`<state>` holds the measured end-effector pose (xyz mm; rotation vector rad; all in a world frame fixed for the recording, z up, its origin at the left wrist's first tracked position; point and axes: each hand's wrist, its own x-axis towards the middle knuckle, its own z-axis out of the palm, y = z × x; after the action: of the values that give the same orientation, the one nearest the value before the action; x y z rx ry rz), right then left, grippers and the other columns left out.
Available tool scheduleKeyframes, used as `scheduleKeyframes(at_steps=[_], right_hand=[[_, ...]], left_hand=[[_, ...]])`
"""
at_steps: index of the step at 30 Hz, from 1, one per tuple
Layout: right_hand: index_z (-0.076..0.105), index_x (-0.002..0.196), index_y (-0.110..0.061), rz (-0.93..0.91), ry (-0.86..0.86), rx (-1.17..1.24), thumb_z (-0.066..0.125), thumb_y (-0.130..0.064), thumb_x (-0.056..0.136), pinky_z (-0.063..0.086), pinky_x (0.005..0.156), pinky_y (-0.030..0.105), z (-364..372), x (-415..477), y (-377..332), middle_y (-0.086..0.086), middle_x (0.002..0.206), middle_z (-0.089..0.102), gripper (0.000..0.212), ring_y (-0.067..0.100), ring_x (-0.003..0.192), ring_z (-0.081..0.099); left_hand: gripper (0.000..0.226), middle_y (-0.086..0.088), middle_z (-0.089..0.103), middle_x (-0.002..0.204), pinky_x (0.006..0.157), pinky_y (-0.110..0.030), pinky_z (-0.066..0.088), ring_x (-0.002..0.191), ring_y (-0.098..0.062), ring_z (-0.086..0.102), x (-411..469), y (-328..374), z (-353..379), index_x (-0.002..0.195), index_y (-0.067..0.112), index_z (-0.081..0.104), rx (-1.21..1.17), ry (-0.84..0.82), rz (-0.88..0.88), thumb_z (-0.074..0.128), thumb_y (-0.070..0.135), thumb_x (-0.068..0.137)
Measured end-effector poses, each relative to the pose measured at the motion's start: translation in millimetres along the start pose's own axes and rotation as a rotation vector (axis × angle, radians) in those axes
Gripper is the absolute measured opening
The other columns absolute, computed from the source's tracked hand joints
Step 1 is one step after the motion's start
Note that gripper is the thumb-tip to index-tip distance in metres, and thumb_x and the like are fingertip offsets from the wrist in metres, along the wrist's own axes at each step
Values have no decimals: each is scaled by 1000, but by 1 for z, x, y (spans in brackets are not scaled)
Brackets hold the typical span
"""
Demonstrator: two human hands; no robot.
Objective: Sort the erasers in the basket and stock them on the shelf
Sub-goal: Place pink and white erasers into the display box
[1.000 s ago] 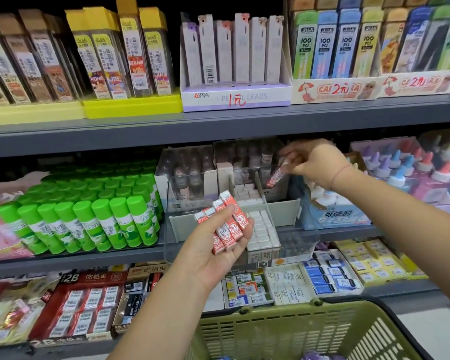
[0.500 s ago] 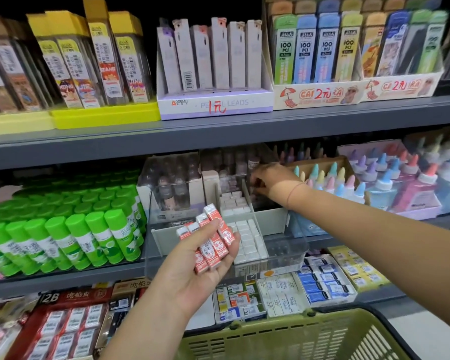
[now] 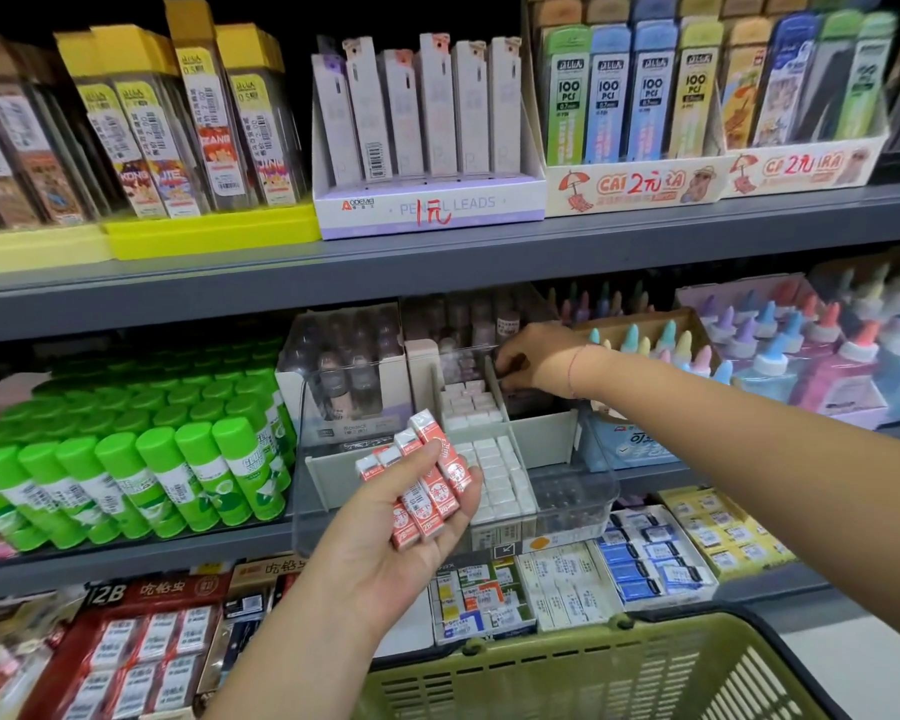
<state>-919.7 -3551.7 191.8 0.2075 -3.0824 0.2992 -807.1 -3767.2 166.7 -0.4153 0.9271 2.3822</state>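
Cradling a fan of red-sleeved erasers point(image 3: 427, 485) palm-up in the left hand point(image 3: 375, 553), thumb and fingers curling round them, just in front of the clear bin point(image 3: 578, 491) on the middle shelf point(image 3: 126, 561). Reaching the right hand point(image 3: 533, 356) into the bin's rear right compartment, fingers bending down behind the divider, hiding whether gripping anything. Flanking the bin's rows of white erasers point(image 3: 494, 459) with both hands. Standing over the green basket point(image 3: 593, 678), well below.
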Motion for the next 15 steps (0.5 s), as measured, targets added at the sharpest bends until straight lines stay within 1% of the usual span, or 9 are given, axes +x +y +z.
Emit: scheduleKeyframes(at_steps=[2, 4, 6, 8, 9, 10, 12, 13, 15], right_hand=[[67, 114, -14, 8, 1, 32, 61, -26, 91, 42, 91, 24, -2, -1, 0, 1, 119, 65, 27, 20, 109, 59], [69, 110, -15, 27, 42, 66, 60, -28, 91, 42, 87, 21, -7, -5, -1, -1, 114, 67, 25, 18, 104, 60], [71, 103, -17, 41, 152, 171, 61, -31, 90, 41, 77, 18, -13, -14, -7, -4, 96, 69, 20, 14, 91, 61], [72, 88, -21, -30, 196, 461, 65, -35, 86, 44, 69, 17, -19, -30, -21, -13, 70, 67, 15, 6, 69, 61], [71, 81, -22, -97, 142, 590, 66, -41, 84, 46, 63, 15, -22, -41, -31, -13, 63, 67, 20, 3, 62, 60], [72, 79, -21, -152, 52, 677, 65, -48, 81, 46, 57, 14, -23, -51, -40, -11, 64, 68, 28, 1, 60, 60], [71, 84, -16, -210, -98, 749, 67, -55, 74, 46, 51, 16, -21, -64, -56, -8, 68, 69, 40, 1, 60, 60], [70, 86, -15, -218, -132, 758, 71, -49, 73, 45, 50, 17, -19, -67, -60, -7, 66, 68, 37, 3, 59, 59], [68, 86, -11, -201, -148, 796, 78, -29, 76, 46, 48, 19, -17, -68, -61, -3, 64, 66, 22, 6, 57, 58]], left_hand=[[51, -25, 70, 101, 55, -37, 59, 86, -39, 70, 0, 0, 0, 113, -6, 61, 6, -3, -3, 74, 2, 64], [51, -25, 70, 101, 54, -36, 58, 87, -39, 70, 1, 0, -1, 114, -5, 61, 18, -13, -7, 74, 2, 65], [54, -25, 70, 100, 54, -34, 58, 87, -38, 70, 0, -1, -1, 113, -4, 61, 48, -33, -7, 76, 3, 62], [58, -24, 71, 98, 53, -31, 58, 85, -36, 71, 0, -1, -1, 109, -4, 62, 95, -52, 2, 79, 5, 54], [59, -24, 71, 97, 53, -30, 57, 84, -34, 71, 0, -2, -1, 107, -4, 63, 120, -51, 12, 80, 6, 52], [58, -22, 71, 96, 52, -30, 57, 82, -32, 72, 0, -3, -1, 105, -3, 64, 151, -40, 26, 81, 7, 50], [55, -19, 73, 91, 52, -28, 56, 74, -27, 72, 2, -4, 0, 100, 1, 66, 238, -4, 73, 82, 9, 48], [52, -17, 73, 87, 51, -28, 56, 70, -24, 71, 2, -5, 0, 98, 3, 67, 282, 9, 98, 81, 10, 49], [46, -14, 74, 81, 52, -28, 56, 65, -22, 71, 3, -7, 0, 95, 5, 67, 330, 18, 133, 80, 12, 52]])
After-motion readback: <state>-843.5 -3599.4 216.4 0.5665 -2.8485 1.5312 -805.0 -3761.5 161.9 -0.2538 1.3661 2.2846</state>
